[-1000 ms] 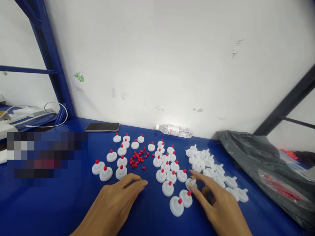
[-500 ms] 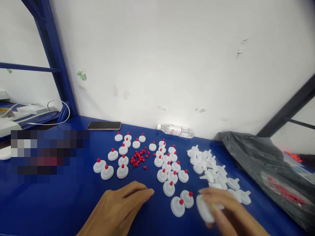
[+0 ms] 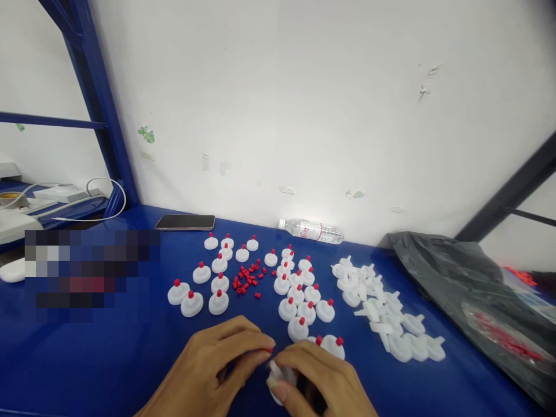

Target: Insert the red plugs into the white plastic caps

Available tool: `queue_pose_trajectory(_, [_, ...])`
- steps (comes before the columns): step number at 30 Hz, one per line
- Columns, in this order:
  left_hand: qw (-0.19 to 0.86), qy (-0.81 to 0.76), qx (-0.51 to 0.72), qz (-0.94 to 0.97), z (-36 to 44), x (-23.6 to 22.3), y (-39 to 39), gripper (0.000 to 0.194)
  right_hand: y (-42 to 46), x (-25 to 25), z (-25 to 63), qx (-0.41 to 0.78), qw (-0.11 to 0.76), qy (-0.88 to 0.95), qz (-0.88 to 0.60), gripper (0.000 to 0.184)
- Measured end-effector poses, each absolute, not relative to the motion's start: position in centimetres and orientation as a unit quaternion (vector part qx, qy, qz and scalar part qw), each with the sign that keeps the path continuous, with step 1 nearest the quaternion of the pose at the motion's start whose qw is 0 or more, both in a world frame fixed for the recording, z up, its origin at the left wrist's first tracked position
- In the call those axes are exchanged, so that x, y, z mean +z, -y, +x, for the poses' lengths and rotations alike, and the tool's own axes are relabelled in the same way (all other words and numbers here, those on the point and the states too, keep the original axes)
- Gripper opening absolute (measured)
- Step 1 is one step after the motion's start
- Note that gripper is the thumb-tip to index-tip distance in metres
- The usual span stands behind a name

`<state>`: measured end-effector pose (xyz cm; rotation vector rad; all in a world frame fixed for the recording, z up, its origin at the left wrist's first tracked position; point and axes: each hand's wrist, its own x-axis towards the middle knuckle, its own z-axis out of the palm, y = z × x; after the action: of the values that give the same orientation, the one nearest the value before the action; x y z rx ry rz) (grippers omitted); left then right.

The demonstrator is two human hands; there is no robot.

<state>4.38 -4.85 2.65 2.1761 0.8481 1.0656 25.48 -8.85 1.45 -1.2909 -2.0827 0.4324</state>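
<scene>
Between the thumb and fingertips of my left hand (image 3: pixel 217 362) is a small red cap (image 3: pixel 268 350), mostly covered by the fingers. My right hand (image 3: pixel 325 379) grips a white nozzle lid (image 3: pixel 278 385), a round piece with a narrow spout tilted toward the red cap. Cap and spout are close but look apart. White lids with red tips (image 3: pixel 298 329) stand just behind my right hand, one of them partly hidden by it. A loose pile of red caps (image 3: pixel 247 281) lies beyond my left hand. Bare white nozzle lids (image 3: pixel 399 346) are heaped on the right.
More red-tipped lids (image 3: pixel 191 303) stand on the blue table (image 3: pixel 108 359) at the left. A phone (image 3: pixel 185 222) and a plastic bottle (image 3: pixel 311 230) lie along the wall. A dark plastic bag (image 3: pixel 438 272), with a clear packet of red pieces (image 3: pixel 506 336), covers the right edge.
My right hand has moved left with the white nozzle lid, away from the heap, and now meets my left hand. A red cap now shows at the left fingertips.
</scene>
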Motion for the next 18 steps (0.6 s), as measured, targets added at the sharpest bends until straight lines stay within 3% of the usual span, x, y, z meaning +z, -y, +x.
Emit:
queue_pose_trajectory(13, [0.247,-0.269,0.384,0.848,4.07,2.42,4.81,0.032,8.65,2.1,26.1,0.233,0.309,0.774,-0.502,0.017])
queue_pose_trajectory(18, [0.252,-0.27,0.352,0.86,4.11,2.21,4.92,0.033,8.74,1.69,26.21,0.305,0.31,0.733,-0.522,0.056])
